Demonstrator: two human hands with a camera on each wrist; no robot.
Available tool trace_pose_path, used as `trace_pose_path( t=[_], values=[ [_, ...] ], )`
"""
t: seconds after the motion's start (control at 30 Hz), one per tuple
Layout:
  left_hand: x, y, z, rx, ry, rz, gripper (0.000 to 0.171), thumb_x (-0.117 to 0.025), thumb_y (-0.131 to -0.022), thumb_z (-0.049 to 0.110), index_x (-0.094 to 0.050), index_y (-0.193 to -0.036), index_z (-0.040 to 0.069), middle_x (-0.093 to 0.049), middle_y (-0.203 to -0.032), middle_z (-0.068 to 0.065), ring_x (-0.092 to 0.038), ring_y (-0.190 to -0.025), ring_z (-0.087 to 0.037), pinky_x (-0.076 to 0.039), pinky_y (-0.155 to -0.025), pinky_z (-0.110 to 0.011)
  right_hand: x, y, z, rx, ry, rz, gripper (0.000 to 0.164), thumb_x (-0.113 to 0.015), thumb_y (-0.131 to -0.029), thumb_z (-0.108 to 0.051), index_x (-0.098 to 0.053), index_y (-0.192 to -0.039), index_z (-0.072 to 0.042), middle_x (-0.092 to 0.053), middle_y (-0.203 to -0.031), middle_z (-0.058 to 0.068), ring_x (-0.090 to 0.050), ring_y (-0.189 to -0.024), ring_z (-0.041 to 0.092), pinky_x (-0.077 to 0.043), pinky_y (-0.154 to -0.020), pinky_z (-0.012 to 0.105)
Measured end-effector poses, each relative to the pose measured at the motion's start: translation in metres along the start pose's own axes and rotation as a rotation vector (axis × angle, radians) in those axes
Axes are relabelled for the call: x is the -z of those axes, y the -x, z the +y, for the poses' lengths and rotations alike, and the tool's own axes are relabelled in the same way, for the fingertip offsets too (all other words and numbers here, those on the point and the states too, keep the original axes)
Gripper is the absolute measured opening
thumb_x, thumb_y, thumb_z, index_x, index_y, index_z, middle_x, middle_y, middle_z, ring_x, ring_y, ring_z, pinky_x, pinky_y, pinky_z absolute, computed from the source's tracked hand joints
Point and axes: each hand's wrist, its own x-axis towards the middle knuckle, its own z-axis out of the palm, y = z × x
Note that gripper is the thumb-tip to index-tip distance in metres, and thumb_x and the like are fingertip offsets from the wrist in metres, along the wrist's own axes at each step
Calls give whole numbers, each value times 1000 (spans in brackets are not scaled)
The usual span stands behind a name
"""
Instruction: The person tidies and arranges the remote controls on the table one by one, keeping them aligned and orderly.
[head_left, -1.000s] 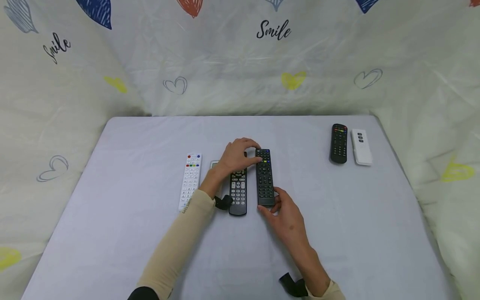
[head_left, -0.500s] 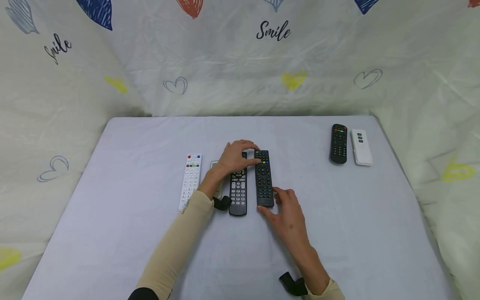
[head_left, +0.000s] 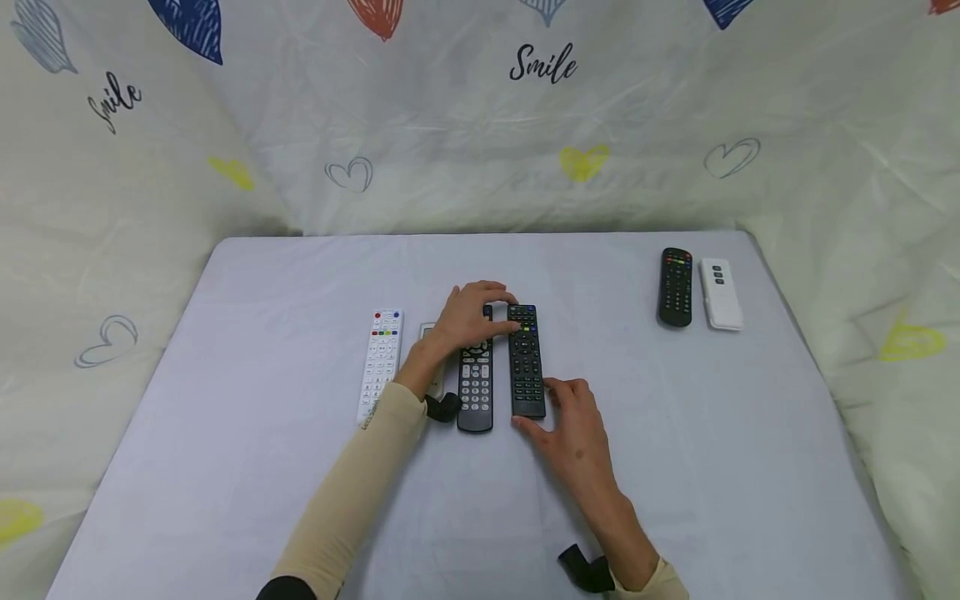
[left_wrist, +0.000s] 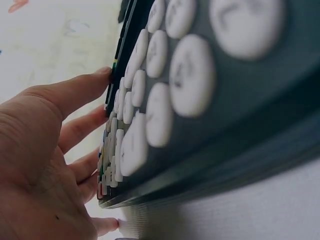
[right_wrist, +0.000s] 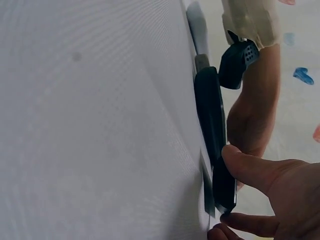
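A slim black remote control (head_left: 527, 362) is held between both hands over the table, roughly upright in the head view. At its far end, the left hand (head_left: 468, 315) pinches it with thumb and index finger. The right hand (head_left: 576, 433) grips its near end, thumb at the lower left corner and fingers at the right edge. Left of it lies a black remote with pale buttons (head_left: 476, 392), partly under the left hand; those buttons fill the left wrist view. In the right wrist view the held remote (right_wrist: 224, 187) looks slightly raised, above a shadow.
A white remote (head_left: 381, 358) lies left, partly behind the left sleeve. Between it and the pale-buttoned one, another light remote (head_left: 436, 385) is mostly hidden by the arm. At the far right lie a rounded black remote (head_left: 676, 287) and a white one (head_left: 722, 294) on the white-covered table (head_left: 262, 333).
The held black remote has shifted slightly left and toward the person, closer to the pale-buttoned remote, both hands moving with it. The other remotes have stayed in place.
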Motion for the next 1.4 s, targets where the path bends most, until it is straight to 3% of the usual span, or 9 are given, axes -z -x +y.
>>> trace_pose_path(
  t=[0.57, 1.13, 1.4],
  values=[
    [0, 3, 0, -36, -36, 7, 45, -76, -93, 46, -73, -130, 22, -51, -160, -5, -40, -155, -30, -15, -129, -64, 0, 3, -2, -11, 50, -4, 76, -93, -78, -33, -61, -139, -3, -56, -126, 17, -58, -110, 31, -52, -89, 45],
    [-1, 3, -2, -27, -65, -35, 47, -75, -94, 47, -71, -133, 21, -47, -163, -4, -37, -156, -29, -15, -129, -63, 1, 6, 0, 7, 72, -10, 75, -92, -80, -35, -59, -139, -4, -57, -126, 17, -58, -109, 31, -52, -91, 47],
    [0, 1, -2, -9, -17, -22, 41, -63, -102, 48, -73, -130, 19, -50, -161, -3, -38, -155, -27, -14, -130, -62, 6, 3, 3, 33, 62, -36, 75, -89, -82, -41, -58, -140, -4, -58, -127, 15, -59, -112, 30, -53, -94, 46]
  ],
)
